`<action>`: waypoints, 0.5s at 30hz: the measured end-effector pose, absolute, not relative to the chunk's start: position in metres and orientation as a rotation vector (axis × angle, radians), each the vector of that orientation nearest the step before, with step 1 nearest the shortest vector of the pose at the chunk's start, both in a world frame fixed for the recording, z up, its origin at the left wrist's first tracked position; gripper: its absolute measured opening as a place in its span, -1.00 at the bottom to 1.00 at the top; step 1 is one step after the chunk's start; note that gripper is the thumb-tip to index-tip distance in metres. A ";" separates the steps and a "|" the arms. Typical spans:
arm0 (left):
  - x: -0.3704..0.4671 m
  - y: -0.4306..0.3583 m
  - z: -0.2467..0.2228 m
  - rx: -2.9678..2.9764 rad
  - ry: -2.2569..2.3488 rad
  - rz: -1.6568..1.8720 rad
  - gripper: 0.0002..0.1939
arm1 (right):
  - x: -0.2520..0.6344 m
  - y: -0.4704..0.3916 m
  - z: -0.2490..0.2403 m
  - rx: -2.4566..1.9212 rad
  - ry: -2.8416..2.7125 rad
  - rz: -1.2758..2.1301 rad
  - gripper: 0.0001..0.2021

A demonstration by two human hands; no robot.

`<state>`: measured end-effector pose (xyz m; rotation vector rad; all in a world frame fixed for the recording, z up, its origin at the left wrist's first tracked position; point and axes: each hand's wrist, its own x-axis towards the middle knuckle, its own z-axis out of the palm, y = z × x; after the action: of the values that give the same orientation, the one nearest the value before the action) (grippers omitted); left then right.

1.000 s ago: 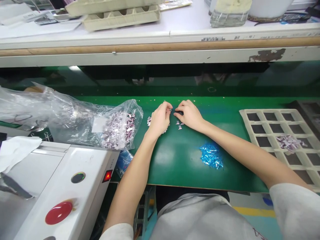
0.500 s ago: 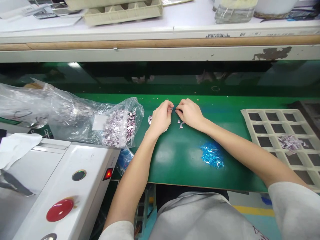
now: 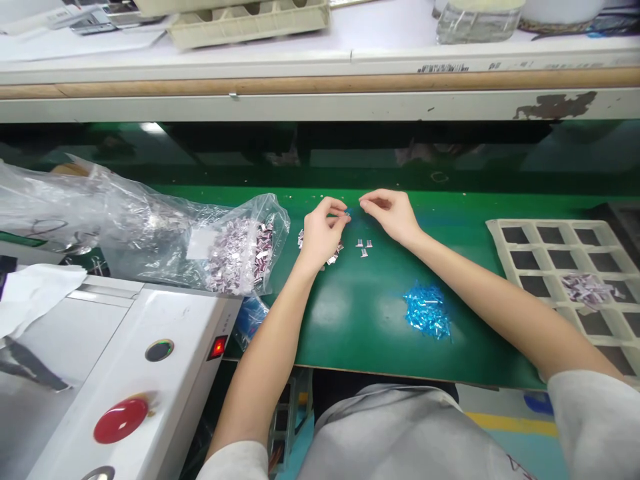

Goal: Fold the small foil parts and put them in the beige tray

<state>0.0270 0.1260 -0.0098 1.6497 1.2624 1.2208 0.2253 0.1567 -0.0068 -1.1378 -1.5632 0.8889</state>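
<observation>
Above the green tabletop, my left hand [image 3: 323,233] pinches a tiny part with a bit of blue at the fingertips, too small to name. To its right, my right hand [image 3: 393,212] is closed with thumb and forefinger together; what they hold, if anything, cannot be made out. Several small pinkish metal pieces [image 3: 364,253] lie on the table just below my right hand. More such pieces [image 3: 334,259] are partly hidden under my left hand. Nearer my body is a pile of shiny blue film strips [image 3: 427,311].
A clear plastic bag [image 3: 240,257] full of small pinkish pieces lies left. In front of it stands a white machine [image 3: 195,333] with a red button [image 3: 121,420]. On the right is a cream compartment tray [image 3: 523,257] holding a heap of pieces [image 3: 587,289]. A shelf [image 3: 300,107] spans the back.
My right hand has moved slightly up and to the right, away from my left hand. The gap between the hands is wider. My left hand stays nearly in place, its fingers turned a little.
</observation>
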 end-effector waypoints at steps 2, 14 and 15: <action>0.030 0.125 -0.007 1.474 1.200 1.248 -0.93 | 0.226 0.147 -0.001 -1.071 -1.498 0.993 -0.77; 0.035 0.114 0.002 1.385 1.134 1.198 -0.89 | 0.241 0.121 0.006 -1.042 -1.396 1.127 -0.72; 0.035 0.113 0.003 1.401 1.141 1.163 -0.89 | 0.243 0.121 0.006 -1.051 -1.402 1.115 -0.73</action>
<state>0.0349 0.1128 0.0030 1.4006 1.1410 1.1625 0.2429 0.1211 0.0061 -1.0506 -1.4018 1.1153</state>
